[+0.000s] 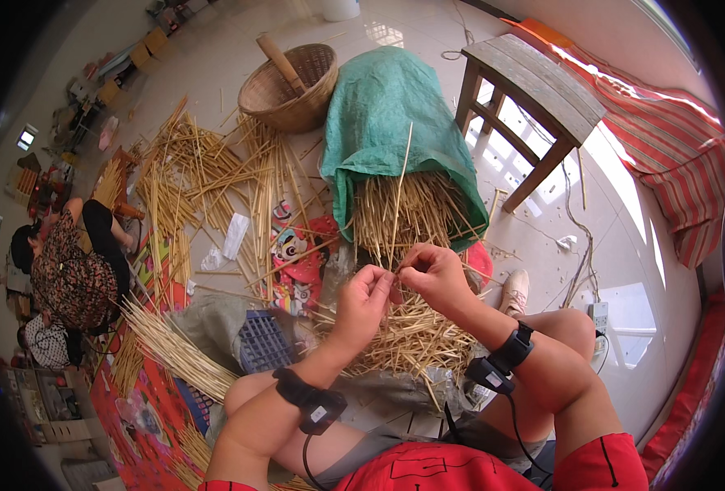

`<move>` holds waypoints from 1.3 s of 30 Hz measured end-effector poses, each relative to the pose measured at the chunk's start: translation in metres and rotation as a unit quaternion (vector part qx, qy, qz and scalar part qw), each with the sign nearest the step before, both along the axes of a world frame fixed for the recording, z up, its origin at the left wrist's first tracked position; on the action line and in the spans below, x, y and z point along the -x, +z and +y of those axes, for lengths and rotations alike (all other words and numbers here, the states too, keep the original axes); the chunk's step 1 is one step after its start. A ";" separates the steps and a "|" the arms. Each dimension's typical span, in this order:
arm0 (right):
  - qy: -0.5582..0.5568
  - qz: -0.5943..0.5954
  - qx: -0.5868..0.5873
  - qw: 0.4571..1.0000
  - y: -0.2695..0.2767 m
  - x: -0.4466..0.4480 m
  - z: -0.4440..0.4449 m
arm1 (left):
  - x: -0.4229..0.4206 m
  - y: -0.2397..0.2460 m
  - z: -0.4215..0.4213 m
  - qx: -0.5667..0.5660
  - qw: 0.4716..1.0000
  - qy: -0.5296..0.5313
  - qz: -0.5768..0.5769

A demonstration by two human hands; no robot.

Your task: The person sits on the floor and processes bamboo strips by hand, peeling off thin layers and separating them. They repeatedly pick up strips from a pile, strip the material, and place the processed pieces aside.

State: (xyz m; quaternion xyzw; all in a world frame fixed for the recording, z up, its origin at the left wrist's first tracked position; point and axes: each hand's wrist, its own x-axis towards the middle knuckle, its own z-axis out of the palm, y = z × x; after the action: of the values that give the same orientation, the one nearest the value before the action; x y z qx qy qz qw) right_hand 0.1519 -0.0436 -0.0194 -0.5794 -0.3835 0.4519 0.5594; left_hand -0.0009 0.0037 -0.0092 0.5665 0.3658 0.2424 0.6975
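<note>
My left hand (365,301) and my right hand (433,273) are close together in front of me, fingertips pinched at the lower end of a thin straw stalk (401,184). The stalk points up and away from me, over the mouth of a green woven sack (387,104). Dry straw (411,215) fills the sack's opening. Below my hands lies a loose pile of short straw pieces (423,344). Which fingers bear on the stalk is partly hidden.
A wicker basket (258,101) with a wooden stick stands beyond, beside straw bundles (196,153). To the right are a wooden stool (534,80) and a power strip (598,316) with cords. Pale stalks (178,350) lie at my left; another person (74,276) sits further left.
</note>
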 end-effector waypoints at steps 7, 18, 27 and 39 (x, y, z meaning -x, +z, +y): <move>0.244 -0.417 0.099 0.870 -0.009 0.000 -0.014 | 0.006 0.009 0.021 0.009 0.998 0.051 -0.027; 0.374 -0.532 0.158 0.743 -0.015 -0.004 -0.011 | 0.021 0.032 0.020 0.011 0.997 0.056 -0.060; 0.348 -0.481 0.088 0.800 -0.020 -0.025 -0.015 | 0.117 0.132 0.076 -0.088 0.940 0.285 -0.164; 0.393 -0.469 0.120 0.782 -0.013 0.003 -0.021 | 0.474 0.027 0.035 -0.246 0.712 0.597 0.277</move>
State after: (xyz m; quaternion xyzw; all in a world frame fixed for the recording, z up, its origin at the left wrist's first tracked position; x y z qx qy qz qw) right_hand 0.1491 -0.0644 -0.0325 -0.5814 -0.7354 0.3479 0.0100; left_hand -0.4748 0.0382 0.0179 0.4232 0.7320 0.5221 0.1115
